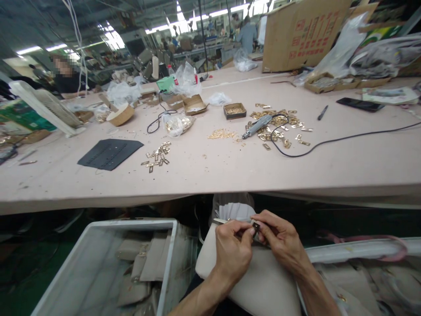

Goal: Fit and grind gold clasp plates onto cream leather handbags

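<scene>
My left hand (232,250) and my right hand (279,238) meet low in the head view, below the table edge, over a cream-coloured bag piece (263,281) that lies on my lap. Both hands are closed in a pinch on a small dark metal fitting (255,228) at the top of that piece. A thin pale strip (219,220) sticks out to the left of my left fingers. What the fingertips do to the fitting is too small to tell.
A long pink worktable (204,171) spans the view. On it lie gold metal buckles (158,156), a heap of gold hardware (279,125) with an electric screwdriver (258,126) and its black cable (329,142), a dark panel (110,153), a phone (360,104). A white bin (98,272) with cream pieces stands lower left. A person sits far left.
</scene>
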Demonstrator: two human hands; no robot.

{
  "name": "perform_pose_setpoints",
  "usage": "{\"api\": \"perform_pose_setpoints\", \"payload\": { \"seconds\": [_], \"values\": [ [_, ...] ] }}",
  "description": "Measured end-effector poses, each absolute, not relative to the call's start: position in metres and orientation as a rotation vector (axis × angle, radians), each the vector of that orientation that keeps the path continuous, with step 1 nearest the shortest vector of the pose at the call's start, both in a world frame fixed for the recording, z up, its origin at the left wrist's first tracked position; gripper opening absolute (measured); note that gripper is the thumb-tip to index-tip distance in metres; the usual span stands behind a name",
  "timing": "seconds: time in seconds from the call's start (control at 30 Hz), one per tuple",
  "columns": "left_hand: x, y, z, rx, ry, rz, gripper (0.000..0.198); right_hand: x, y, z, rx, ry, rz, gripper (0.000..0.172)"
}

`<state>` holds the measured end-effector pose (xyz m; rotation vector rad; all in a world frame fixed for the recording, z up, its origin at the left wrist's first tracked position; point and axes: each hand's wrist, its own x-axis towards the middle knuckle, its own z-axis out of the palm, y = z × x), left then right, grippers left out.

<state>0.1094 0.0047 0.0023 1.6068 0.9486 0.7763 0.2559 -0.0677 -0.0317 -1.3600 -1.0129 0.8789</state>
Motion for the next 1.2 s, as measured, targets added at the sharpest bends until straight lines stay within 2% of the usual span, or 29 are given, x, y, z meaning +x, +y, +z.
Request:
{"api": "perform_pose_setpoints", "payload": {
  "seconds": [0.37, 0.67, 0.8, 0.93, 1.2],
  "values": [
    [0.109, 0.001, 0.004, 1.888, 0.958, 0.968, 0.017, 0.257, -0.07, -0.026, -1.38, -1.111, 0.739, 0.024],
    [0.109, 0.006, -0.007, 1.346, 1.0, 0.684, 0.011, 0.257, -0.07, -0.026, -1.36, -1.1, 0.776, 0.024],
    [0.106, 0.007, -0.006, 1.617, 0.995, 0.8, 0.012, 0.257, -0.068, -0.026, -1.375, -1.151, 0.725, 0.023],
    [0.104, 0.006, -0.002, 1.965, 0.915, 0.975, 0.021, 0.256, -0.066, -0.022, -1.395, -1.181, 0.659, 0.02],
    [0.11, -0.002, -0.004, 2.171, 0.953, 0.975, 0.026, 0.252, -0.066, -0.021, -1.407, -1.167, 0.649, 0.017]
  ]
}}
